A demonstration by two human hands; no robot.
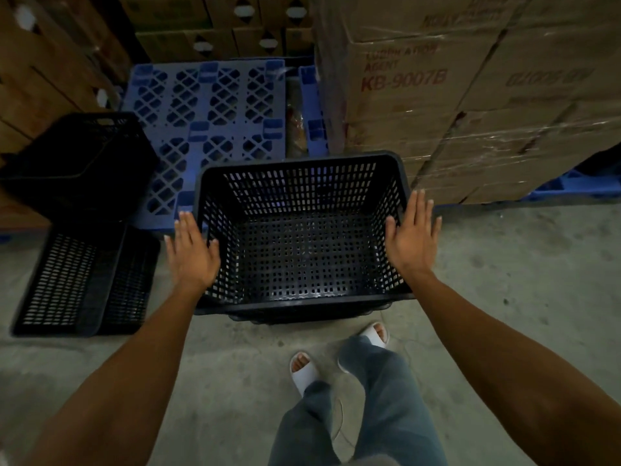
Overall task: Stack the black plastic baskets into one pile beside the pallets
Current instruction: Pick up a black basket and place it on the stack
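A black perforated plastic basket stands upright in front of me, nested on top of more black baskets whose rims show under its near edge. My left hand hovers flat over its left rim, fingers spread, holding nothing. My right hand is spread the same way at the right rim. Another black basket sits tilted at the left, partly on the blue pallet. A further black basket lies on the floor below it, at the left.
Shrink-wrapped cardboard boxes are stacked high at the right on a blue pallet. More boxes stand behind and at the far left. My feet in white slides stand on the grey concrete floor just behind the pile.
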